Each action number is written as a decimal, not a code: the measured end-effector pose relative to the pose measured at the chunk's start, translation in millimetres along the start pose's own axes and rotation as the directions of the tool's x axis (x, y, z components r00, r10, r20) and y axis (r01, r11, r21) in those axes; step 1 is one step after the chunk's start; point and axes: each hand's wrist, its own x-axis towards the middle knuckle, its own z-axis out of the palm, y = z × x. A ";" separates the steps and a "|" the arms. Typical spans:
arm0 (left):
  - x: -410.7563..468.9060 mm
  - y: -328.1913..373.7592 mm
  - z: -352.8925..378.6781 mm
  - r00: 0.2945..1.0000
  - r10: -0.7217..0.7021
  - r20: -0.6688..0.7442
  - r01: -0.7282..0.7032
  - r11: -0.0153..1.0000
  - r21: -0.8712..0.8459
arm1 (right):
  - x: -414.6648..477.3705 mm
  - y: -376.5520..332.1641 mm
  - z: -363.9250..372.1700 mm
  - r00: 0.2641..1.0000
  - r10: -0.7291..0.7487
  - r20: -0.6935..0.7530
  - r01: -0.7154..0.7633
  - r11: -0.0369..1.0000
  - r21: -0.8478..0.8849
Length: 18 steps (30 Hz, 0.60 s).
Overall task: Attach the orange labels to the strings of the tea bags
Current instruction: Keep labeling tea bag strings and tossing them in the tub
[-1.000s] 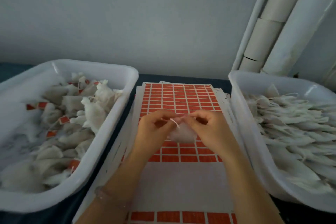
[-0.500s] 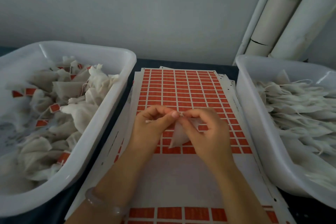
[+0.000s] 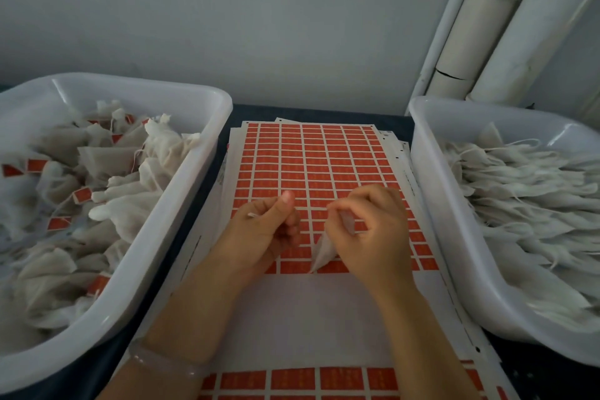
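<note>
Gauzy white tea bag (image 3: 323, 252) pinched in right hand (image 3: 370, 237); left hand (image 3: 263, 230) pinches a thin strand (image 3: 251, 214).

The label sheet (image 3: 311, 166) lies on top of a stack on the tabletop (image 3: 233, 112). Just left of the sheet stands the left tub (image 3: 181, 191), with labelled tea bags (image 3: 130, 198) in it. Just right of the sheet stands the right tub (image 3: 431, 204), with unlabelled tea bags (image 3: 526, 204) in it. Behind the sheet is the wall (image 3: 227, 26), with pipes (image 3: 480, 26) to the right. Above the sheet's middle, the left hand (image 3: 263, 234) pinches a string (image 3: 251, 214). Beside it, the right hand (image 3: 370, 234) has a tea bag (image 3: 323, 252) in its grip.
</note>
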 end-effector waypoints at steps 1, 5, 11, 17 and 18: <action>-0.4 -0.5 0.8 0.998 0.001 0.061 0.001 0.999 -0.032 | 0.4 0.0 1.0 1.000 -0.003 -0.020 0.003 1.000 -0.015; -6.9 -5.2 5.6 0.946 0.006 0.323 0.027 0.995 -0.099 | -1.0 -3.3 6.0 0.992 -0.104 -0.069 0.101 0.994 -0.052; -3.6 -5.3 8.5 0.972 -0.219 0.082 0.224 0.972 -0.064 | -6.0 -9.9 6.4 0.989 -0.137 -0.046 0.140 0.988 0.060; -3.9 -3.3 2.0 0.992 -0.025 0.120 0.058 0.960 -0.274 | -9.5 -22.2 8.9 0.963 -0.246 0.111 0.207 0.937 0.281; -2.9 -3.8 1.4 0.994 -0.009 0.110 0.043 0.948 -0.316 | -9.7 -23.9 7.7 0.968 -0.231 0.098 0.190 0.930 0.315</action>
